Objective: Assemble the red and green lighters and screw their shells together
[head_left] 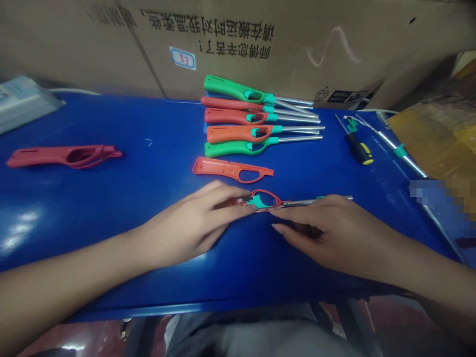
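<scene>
An opened orange-red lighter (277, 199) with a teal trigger lies on the blue table, its metal tube pointing right. My left hand (206, 213) is closed over its handle end, hiding most of that part, with the fingertips beside the trigger. My right hand (330, 225) is curled over the metal tube, fingertips at the front of the shell and the thumb a little lower. Just beyond my hands rests a loose orange half shell (232, 169), its hollow side up.
Several assembled green, red and orange lighters (238, 133) lie stacked behind. A red lighter shell (63, 156) is at left. A screwdriver (359, 148) and metal tube (403, 153) lie at right. A cardboard box (238, 64) stands along the back of the blue table (111, 198).
</scene>
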### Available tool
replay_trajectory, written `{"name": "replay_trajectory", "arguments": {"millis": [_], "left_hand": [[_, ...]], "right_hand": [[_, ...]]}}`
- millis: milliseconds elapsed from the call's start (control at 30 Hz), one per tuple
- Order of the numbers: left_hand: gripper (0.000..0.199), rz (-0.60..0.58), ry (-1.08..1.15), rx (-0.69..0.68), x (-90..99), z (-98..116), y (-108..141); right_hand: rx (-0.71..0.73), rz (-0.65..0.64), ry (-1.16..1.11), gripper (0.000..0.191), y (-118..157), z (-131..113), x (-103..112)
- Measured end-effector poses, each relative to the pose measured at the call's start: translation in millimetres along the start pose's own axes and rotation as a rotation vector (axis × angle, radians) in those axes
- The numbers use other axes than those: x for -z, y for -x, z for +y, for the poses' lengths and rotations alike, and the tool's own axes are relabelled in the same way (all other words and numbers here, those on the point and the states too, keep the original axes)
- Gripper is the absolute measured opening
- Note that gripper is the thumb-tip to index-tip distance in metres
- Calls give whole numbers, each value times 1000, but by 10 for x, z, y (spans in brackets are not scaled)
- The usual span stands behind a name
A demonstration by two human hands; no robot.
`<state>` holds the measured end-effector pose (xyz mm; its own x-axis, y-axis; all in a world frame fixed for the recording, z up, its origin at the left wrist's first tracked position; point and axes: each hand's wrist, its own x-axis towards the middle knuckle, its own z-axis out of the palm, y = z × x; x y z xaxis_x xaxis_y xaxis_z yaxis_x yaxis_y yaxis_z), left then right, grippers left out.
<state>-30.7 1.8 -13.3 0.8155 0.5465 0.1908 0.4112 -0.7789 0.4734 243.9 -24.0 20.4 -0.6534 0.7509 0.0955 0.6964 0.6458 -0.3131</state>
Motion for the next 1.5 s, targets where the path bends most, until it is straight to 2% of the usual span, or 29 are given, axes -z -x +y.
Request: {"name": "replay_trajectory", "arguments": {"millis": [300, 967, 1100, 1333, 1500], "left_hand": [[44, 9, -5, -19, -15, -4, 1], [44, 5, -5, -20, -1, 1, -10], [44, 8, -5, -22, 2, 0, -10], [43, 20, 7, -19, -9, -8, -2], [44, 8, -2, -20, -2, -4, 2]], "right_hand": [[-50, -38, 5, 20, 24, -62, 20], [-33, 5, 40, 21, 28, -82, 12], [-62, 19, 9, 20, 10, -78, 8], [-142, -30, -62, 23, -20, -120, 27], [-102, 4, -7, 24, 26, -139, 12]]}}
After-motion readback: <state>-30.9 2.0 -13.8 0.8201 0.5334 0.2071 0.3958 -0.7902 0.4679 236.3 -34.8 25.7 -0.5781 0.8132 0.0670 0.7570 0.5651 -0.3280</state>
